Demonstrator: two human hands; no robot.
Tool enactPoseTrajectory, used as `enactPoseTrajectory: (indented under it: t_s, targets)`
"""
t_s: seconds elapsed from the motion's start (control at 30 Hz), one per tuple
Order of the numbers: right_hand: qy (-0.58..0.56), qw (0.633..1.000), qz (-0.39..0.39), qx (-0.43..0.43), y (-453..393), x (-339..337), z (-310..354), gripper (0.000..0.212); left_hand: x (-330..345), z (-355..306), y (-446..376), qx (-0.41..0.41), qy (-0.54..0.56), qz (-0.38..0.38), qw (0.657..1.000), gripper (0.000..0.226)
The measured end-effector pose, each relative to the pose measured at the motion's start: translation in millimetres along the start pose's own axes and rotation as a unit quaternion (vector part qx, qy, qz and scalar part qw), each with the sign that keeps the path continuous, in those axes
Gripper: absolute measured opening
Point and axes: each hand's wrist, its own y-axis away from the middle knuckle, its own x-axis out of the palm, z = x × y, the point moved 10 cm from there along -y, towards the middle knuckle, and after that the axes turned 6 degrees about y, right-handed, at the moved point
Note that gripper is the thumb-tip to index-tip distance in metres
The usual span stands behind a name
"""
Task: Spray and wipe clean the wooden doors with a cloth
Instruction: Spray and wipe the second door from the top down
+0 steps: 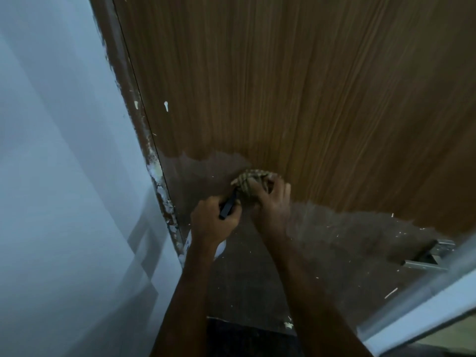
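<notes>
The wooden door [296, 86] fills the upper and middle view, with vertical brown grain and a darker, duller band across its lower part. My right hand [270, 199] presses a bunched striped cloth [248, 180] against the door at the edge of that dark band. Just left of it, my left hand [215, 222] grips a spray bottle; its black trigger head [228, 207] sticks out above my fingers and its white body [220, 249] shows below my wrist. White paint specks dot the door.
A pale wall [64, 176] runs down the left side, meeting the paint-chipped door frame [152, 161]. A metal fitting [427, 256] sits at the door's lower right, beside a light-coloured frame edge [425, 305]. Dark floor shows at the bottom centre.
</notes>
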Motion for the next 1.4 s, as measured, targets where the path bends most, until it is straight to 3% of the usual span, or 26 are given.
enactPoseTrajectory:
  t_s: [0.1, 0.27, 0.33, 0.47, 0.53, 0.6, 0.77, 0.83, 0.93, 1.0, 1.1, 1.2, 1.3, 1.4]
  targets:
    - [-0.005, 0.998, 0.049, -0.024, 10.7, 16.5, 8.0, 0.049, -16.9, 4.1, -5.5, -0.005, 0.066, -0.039, 0.997, 0.048]
    - [-0.026, 0.992, -0.114, 0.056, -54.5, -40.7, 22.5, 0.040, -28.8, -1.0, -11.4, 0.016, 0.104, -0.051, 0.993, 0.043]
    - [-0.002, 0.991, -0.120, 0.053, -58.6, -36.4, 31.6, 0.041, -33.7, 1.1, -12.7, 0.017, 0.102, -0.053, 0.993, 0.041]
    - [0.038, 0.997, 0.042, -0.050, 3.5, 37.4, 45.0, 0.056, -42.6, 11.4, -19.8, 0.012, 0.116, -0.046, 0.992, 0.050]
    - [0.029, 0.993, 0.101, -0.044, 25.0, 58.0, 45.6, 0.057, -50.0, 16.0, -21.5, 0.007, 0.117, -0.053, 0.992, 0.055]
    - [-0.003, 0.997, 0.072, -0.021, 9.9, 46.9, 52.3, 0.053, -56.5, 17.3, -22.9, 0.007, 0.113, -0.053, 0.992, 0.053]
    - [-0.039, 0.993, -0.100, 0.050, -63.0, -11.9, 66.8, 0.040, -66.0, 23.6, -17.9, -0.007, 0.085, -0.052, 0.995, 0.034]
    - [-0.019, 0.996, -0.079, 0.020, -51.5, 5.1, 74.8, 0.039, -68.9, 31.7, -18.3, -0.022, 0.082, -0.048, 0.995, 0.036]
    - [0.005, 0.997, 0.024, -0.072, -7.8, 53.2, 86.9, 0.051, -82.7, 37.8, -23.3, -0.032, 0.083, -0.063, 0.994, 0.052]
    - [-0.012, 0.996, 0.057, -0.065, -4.9, 61.7, 86.4, 0.050, -88.4, 35.4, -27.2, -0.023, 0.080, -0.071, 0.994, 0.051]
    - [-0.032, 0.999, -0.004, -0.033, -45.1, 31.5, 100.1, 0.045, -91.6, 34.8, -27.9, -0.010, 0.061, -0.071, 0.996, 0.030]
    - [-0.038, 0.996, -0.081, -0.002, -77.5, 7.1, 105.9, 0.038, -94.1, 39.5, -26.2, -0.014, 0.034, -0.082, 0.996, 0.030]
    - [-0.004, 0.998, -0.021, -0.061, -51.5, 42.3, 120.0, 0.040, -96.1, 45.4, -27.4, -0.015, 0.024, -0.077, 0.997, 0.020]
    - [-0.029, 0.989, 0.077, -0.119, -17.6, 86.5, 131.4, 0.042, -99.7, 50.2, -28.7, -0.015, 0.010, -0.087, 0.996, 0.033]
